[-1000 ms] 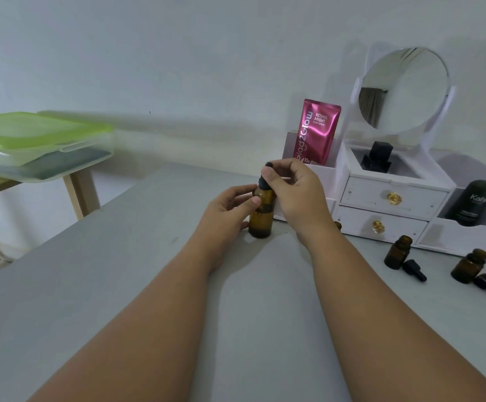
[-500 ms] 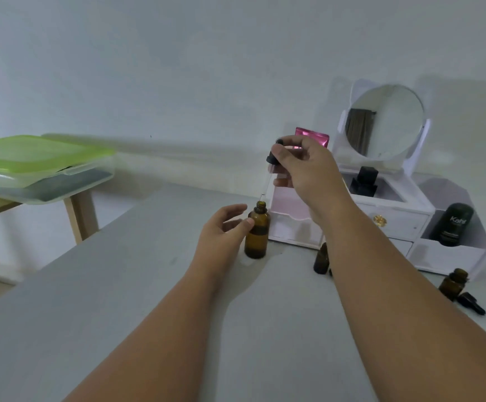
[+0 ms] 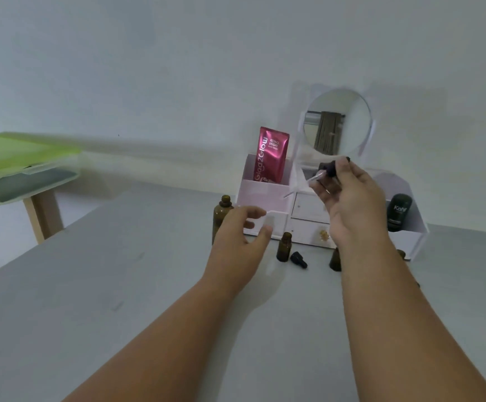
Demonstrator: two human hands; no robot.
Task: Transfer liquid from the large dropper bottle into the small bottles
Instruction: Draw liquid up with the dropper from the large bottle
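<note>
A: What is the right hand (image 3: 349, 204) doing?

B: It is raised in front of the white organizer (image 3: 410, 242). Thumb and fingertips (image 3: 347, 171) pinch the black rubber bulb of the dropper (image 3: 324, 172). The other fingers are curled in below. The glass pipette slants down and to the left, with its tip in the air, over no bottle.

A: And the left hand (image 3: 241, 230)?

B: It holds nothing. Its fingers (image 3: 250, 213) are apart and loosely bent, with a wide gap between them and the thumb. It sits low over the grey table (image 3: 120, 285).

A: Does it touch the large dropper bottle (image 3: 220, 216)?

B: I cannot tell. The bottle stands upright and uncapped just behind the hand's left edge, and the hand covers part of it.

A: Where are the small bottles?

B: One small bottle (image 3: 284, 248) stands open just right of the left thumb, apart from it. Its black cap (image 3: 298, 259) lies on its side just beside it. A second small bottle (image 3: 334, 259) stands further right, half hidden by the right wrist.

A: What else is there?

B: A round mirror (image 3: 337, 123) tops the organizer. A pink sachet (image 3: 270, 158) stands in its left compartment and a black tube (image 3: 399, 211) in its right one. A green-lidded box (image 3: 18, 158) sits on another table, far left.
</note>
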